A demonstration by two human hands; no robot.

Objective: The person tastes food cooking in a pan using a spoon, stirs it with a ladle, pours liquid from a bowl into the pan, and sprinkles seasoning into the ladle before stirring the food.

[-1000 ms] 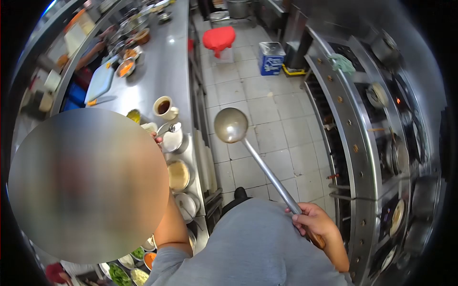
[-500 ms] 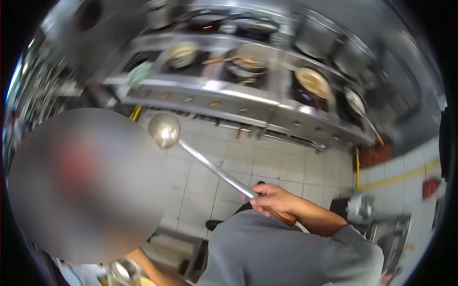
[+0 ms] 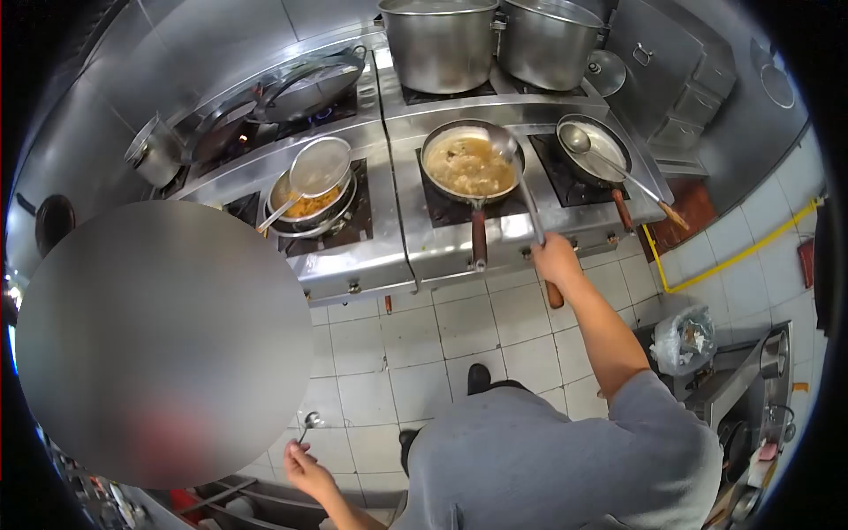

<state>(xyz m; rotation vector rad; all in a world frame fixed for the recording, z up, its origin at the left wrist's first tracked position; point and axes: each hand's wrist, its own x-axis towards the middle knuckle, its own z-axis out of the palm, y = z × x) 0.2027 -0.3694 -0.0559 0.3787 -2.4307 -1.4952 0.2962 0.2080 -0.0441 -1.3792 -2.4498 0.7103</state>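
My right hand [image 3: 556, 258] is closed round a long-handled ladle [image 3: 534, 208] with a wooden grip. Its bowl sits at the right rim of a frying pan [image 3: 480, 231], over the bubbling brown food [image 3: 466, 166]. I cannot tell whether it touches the food. Down at the lower left, my left hand [image 3: 305, 468] pinches a small metal spoon [image 3: 309, 422] above the tiled floor. Right of the frying pan, another pan [image 3: 618, 157] holds a second ladle [image 3: 629, 177] resting across it.
A strainer [image 3: 320, 166] lies over a bowl of orange food [image 3: 309, 203] on the left burner. Two large pots [image 3: 440, 49] stand behind. A lidded pan [image 3: 314, 88] is at the back left. A yellow pipe [image 3: 742, 261] runs along the right. A blurred disc hides the left side.
My right hand has carried the ladle from low over the floor up to the frying pan. My left hand, mostly hidden before, now shows with the small spoon. The view has turned rightward.
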